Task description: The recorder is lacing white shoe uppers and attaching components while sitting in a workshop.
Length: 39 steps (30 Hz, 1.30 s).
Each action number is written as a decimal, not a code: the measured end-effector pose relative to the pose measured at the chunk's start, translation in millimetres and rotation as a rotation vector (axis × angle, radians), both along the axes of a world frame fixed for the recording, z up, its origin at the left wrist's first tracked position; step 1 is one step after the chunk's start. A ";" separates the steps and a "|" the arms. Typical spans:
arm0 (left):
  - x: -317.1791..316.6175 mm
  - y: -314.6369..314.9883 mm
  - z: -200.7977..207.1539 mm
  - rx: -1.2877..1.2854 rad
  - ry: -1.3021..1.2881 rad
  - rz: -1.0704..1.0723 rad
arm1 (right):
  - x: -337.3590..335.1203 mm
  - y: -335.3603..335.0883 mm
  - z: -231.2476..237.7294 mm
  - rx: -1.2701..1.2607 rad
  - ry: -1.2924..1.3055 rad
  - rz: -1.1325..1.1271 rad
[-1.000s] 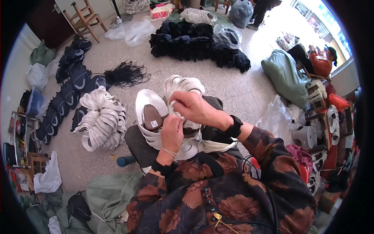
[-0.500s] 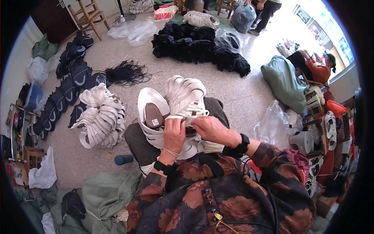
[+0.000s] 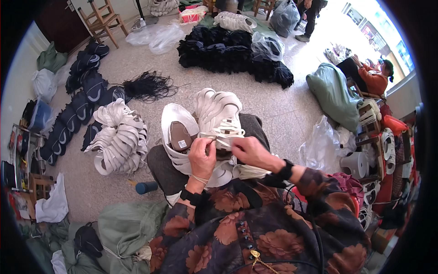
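Observation:
On my lap lies a nested stack of white shoe uppers [image 3: 218,104], with pale shoelaces [image 3: 226,129] threaded across the nearest one. My left hand [image 3: 202,157] is closed in a pinch at the left side of that upper, gripping a shoelace. Just to the right, my right hand [image 3: 254,153] is closed too, its curled fingertips on a pale shoelace beside the opening. Fingers partly hide the lace ends. Next to the left hand, a second group of white uppers [image 3: 171,112] shows a brown lining with a small white label.
White uppers [image 3: 119,137] are piled on the floor at left, beside a row of dark uppers [image 3: 70,118]. Black laces [image 3: 148,86] lie beyond. Farther off is a large block of black uppers [image 3: 219,50]. A green sack [image 3: 335,96] and a seated person [image 3: 372,77] are at right.
My right hand has moved slightly right, away from the left hand, widening the gap between them. The left hand stays near the same spot. The standing person at the back has shifted.

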State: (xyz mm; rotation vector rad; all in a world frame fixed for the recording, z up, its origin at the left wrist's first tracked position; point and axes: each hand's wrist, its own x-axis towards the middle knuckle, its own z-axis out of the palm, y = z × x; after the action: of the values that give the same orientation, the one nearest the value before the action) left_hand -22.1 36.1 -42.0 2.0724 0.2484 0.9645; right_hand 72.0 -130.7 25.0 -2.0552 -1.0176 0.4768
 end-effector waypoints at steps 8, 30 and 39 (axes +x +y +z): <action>-1.4 -3.2 6.6 -0.099 0.060 -0.034 | 30.4 -130.7 -26.7 -0.324 0.049 -0.056; 19.3 -10.9 35.7 -0.013 0.102 -0.063 | 24.9 -89.5 -39.1 -0.086 -0.068 0.089; 26.8 -10.0 35.4 0.083 0.015 -0.064 | 25.4 -91.4 -40.9 -0.062 -0.078 0.077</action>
State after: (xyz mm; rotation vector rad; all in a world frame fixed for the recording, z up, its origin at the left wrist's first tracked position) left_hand 4.7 26.1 -6.6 2.1508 0.1505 0.9348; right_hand 97.5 -222.1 -15.8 -2.1096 -1.1450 0.4768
